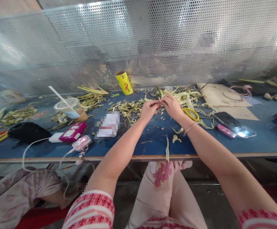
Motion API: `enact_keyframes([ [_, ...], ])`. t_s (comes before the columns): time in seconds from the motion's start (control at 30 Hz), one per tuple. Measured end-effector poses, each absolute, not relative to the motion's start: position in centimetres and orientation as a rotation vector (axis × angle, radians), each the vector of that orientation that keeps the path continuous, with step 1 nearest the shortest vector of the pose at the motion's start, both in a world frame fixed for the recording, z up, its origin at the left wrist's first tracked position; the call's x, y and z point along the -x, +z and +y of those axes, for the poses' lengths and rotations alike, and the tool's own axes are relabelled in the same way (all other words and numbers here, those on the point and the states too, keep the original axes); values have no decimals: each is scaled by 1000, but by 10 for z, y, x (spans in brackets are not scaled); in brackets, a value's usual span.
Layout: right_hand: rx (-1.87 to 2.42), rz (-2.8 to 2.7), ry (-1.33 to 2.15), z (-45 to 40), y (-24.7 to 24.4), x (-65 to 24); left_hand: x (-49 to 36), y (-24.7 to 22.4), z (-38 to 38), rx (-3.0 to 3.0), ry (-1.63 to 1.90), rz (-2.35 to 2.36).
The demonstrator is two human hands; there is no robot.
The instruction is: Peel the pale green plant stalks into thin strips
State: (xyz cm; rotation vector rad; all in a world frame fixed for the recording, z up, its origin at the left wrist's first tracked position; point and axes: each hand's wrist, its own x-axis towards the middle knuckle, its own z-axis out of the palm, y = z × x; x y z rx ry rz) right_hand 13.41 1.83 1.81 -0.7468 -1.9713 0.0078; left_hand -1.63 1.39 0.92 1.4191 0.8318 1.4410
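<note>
My left hand (150,109) and my right hand (170,105) meet at the fingertips over the blue table (150,148). Both are closed in a pinch around something too small to make out. Dry, pale green plant scraps (129,108) lie beside and behind my left hand, and longer husk-like leaves (186,97) are heaped behind my right one. Close to my right wrist is a yellow ring-shaped band (190,114). A thin pale strip (167,148) hangs over the table's front edge.
A perforated metal panel (119,38) rises behind the table. On the left are a drink cup (68,109) with a straw, a magenta pack (73,132), cables and a black pouch (29,133). On the right are cardboard (213,95) and a phone (229,121). Another person's legs (26,190) show lower left.
</note>
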Motion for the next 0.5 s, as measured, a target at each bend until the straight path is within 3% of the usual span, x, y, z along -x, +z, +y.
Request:
enact_keyframes([
  [0.5,874,-1556,699,13,25,-121,8,15,6,-1224,1574,639],
])
